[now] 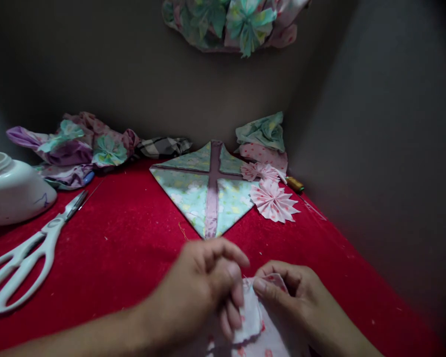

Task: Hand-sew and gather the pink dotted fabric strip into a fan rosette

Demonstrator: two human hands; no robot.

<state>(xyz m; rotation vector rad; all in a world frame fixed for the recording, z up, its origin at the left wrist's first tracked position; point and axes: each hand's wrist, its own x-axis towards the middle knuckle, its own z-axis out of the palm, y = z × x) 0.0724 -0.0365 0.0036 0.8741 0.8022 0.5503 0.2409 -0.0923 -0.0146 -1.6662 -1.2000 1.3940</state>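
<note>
A pale pink cloth with red spots [266, 325] lies at the bottom centre, a small white folded piece on top of it. My right hand [295, 292] pinches the cloth's upper edge between thumb and fingers. Just left of it, slightly blurred, my left hand [208, 285] has its fingers curled in, the lower fingertips close against the white piece. Whatever may be between its thumb and forefinger is too small to make out. Beyond the hands rests a diamond-shaped mint floral fabric piece [186, 191] with a mauve cross strip [213, 198].
White-handled scissors [42, 248] lie left on the red cloth [126, 267], beside a white ceramic pot [15, 193]. Pleated pink fabric rosettes [274, 201] and a thread spool [295, 185] sit at right. Fabric pieces [74, 139] are heaped along the dark wall [208, 94].
</note>
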